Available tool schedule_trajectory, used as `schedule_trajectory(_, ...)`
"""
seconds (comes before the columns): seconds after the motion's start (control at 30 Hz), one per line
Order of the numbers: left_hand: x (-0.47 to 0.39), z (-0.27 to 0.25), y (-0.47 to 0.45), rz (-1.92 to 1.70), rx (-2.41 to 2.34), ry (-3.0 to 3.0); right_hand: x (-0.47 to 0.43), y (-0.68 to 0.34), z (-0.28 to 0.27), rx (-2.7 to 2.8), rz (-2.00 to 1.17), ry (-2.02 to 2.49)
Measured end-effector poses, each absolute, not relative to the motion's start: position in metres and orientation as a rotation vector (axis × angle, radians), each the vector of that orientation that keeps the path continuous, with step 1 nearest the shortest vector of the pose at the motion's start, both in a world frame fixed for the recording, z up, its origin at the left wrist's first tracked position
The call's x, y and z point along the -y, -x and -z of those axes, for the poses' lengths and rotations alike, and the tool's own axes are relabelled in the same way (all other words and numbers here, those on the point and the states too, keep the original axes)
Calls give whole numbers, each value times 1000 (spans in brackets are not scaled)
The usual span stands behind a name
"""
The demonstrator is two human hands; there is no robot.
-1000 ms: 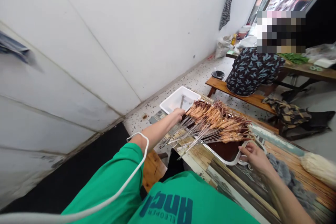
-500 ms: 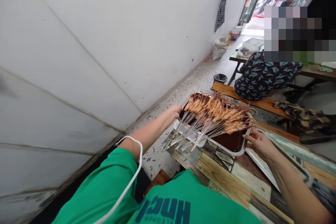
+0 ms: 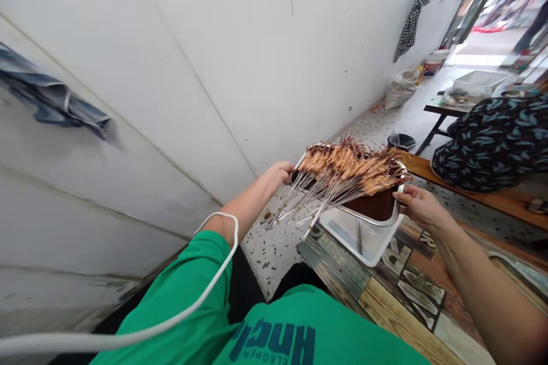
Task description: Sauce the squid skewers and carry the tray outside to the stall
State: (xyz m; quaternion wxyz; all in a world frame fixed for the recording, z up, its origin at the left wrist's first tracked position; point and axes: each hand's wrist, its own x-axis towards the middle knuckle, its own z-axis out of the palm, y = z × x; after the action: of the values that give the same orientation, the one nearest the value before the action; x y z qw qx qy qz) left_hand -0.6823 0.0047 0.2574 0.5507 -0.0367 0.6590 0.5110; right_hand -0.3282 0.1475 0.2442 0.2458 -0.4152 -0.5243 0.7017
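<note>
Green cloth of our shirt (image 3: 274, 322) lies nearest, with a white cable (image 3: 149, 331) looping up over the left sleeve. Beyond it runs the desk (image 3: 385, 302), topped with mixed, lettered planks. Bare sticks (image 3: 329, 199) jut towards us past its near left corner; they belong to a thick heap of skewers (image 3: 351, 168), whose meaty ends point to the far rim of a metal tray (image 3: 372, 206). Laid that way, we judge, the sticks keep out of the tray's dark inside and are easy to take hold of.

Our left hand (image 3: 282, 173) is closed on the tray's left end and our right hand (image 3: 413, 201) on its right end, thumb uppermost; the other fingers are mostly hidden, so we cannot tell how they lie underneath. Gripping opposite ends probably shares the load and steadies the heap. We hold the tray over the desk's left end, partly above a white tub (image 3: 381, 236) (how much air lies between the two, we cannot tell).

Farther off, a wooden bench (image 3: 419, 170) carries a seated person (image 3: 488, 145) in a leaf-patterned top. Near the bench's end stands a black bin (image 3: 401, 141), and beyond that a pale sack (image 3: 402, 90) slumps beside the wall (image 3: 351, 23).
</note>
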Motion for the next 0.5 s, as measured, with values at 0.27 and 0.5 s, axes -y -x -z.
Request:
schedule_trajectory(0.27, 21, -255, 792, -1187, -1478, 150, -125, 445, -241, 1393, -1798, 1204)
schedule_trajectory(0.5, 30, -246, 909, -1294, -1425, 189, -112, 584, -213, 1279, -1548, 1292)
